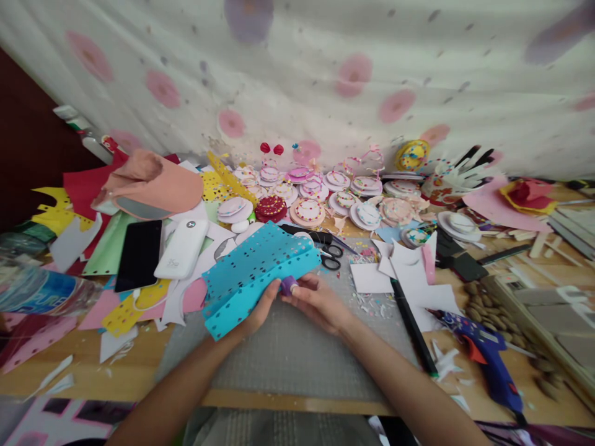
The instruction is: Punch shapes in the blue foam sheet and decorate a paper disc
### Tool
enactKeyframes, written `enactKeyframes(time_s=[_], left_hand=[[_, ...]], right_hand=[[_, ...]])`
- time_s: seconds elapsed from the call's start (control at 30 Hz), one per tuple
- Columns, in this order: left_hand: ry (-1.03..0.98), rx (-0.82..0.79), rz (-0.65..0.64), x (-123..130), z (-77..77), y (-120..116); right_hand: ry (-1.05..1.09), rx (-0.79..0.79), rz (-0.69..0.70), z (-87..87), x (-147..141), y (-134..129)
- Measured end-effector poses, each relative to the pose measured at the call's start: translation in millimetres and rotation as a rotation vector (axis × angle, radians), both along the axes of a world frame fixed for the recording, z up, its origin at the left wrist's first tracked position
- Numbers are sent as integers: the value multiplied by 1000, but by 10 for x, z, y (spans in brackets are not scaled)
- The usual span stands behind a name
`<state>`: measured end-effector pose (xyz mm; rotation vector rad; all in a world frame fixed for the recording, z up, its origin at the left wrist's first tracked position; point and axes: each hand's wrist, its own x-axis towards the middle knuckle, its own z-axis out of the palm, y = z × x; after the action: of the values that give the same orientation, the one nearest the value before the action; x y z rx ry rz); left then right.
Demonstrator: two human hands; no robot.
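Observation:
My left hand (264, 308) is closed on a folded sheet of turquoise paper (260, 260) dotted with many small punched holes. My right hand (320, 301) grips a small purple craft punch (288, 285) at the paper's lower right edge. My left thumb lies against the punch's left side. Both hands are above a grey cutting mat (288, 365). Black-handled scissors (331, 256) lie just behind the paper, partly covered by it. The fingers beneath the paper are hidden.
Several small decorated paper hats (307, 212) line the back. To the left are a phone (138, 254), a white power bank (182, 248), a peach cap (151, 183) and a water bottle (41, 291). A blue glue gun (488, 350) and a black pen (411, 325) lie right.

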<state>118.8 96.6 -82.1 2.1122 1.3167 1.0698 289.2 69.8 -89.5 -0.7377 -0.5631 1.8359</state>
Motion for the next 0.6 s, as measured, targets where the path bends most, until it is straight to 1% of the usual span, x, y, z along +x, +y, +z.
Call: enactKeyframes(time_s=[0.13, 0.3, 0.4, 0.53, 0.6], left_hand=[[55, 50, 22, 12, -29, 14], [105, 11, -27, -22, -127, 46], [167, 21, -50, -69, -143, 43], [191, 148, 35, -90, -118, -16], [145, 131, 45, -45, -116, -53]], right_hand=[[-7, 25, 31, -3, -9, 8], [-93, 59, 10, -7, 9, 13], [-126, 100, -4, -11, 8, 4], [-158, 147, -8, 5, 5, -8], [-168, 170, -4, 19, 8, -13]])
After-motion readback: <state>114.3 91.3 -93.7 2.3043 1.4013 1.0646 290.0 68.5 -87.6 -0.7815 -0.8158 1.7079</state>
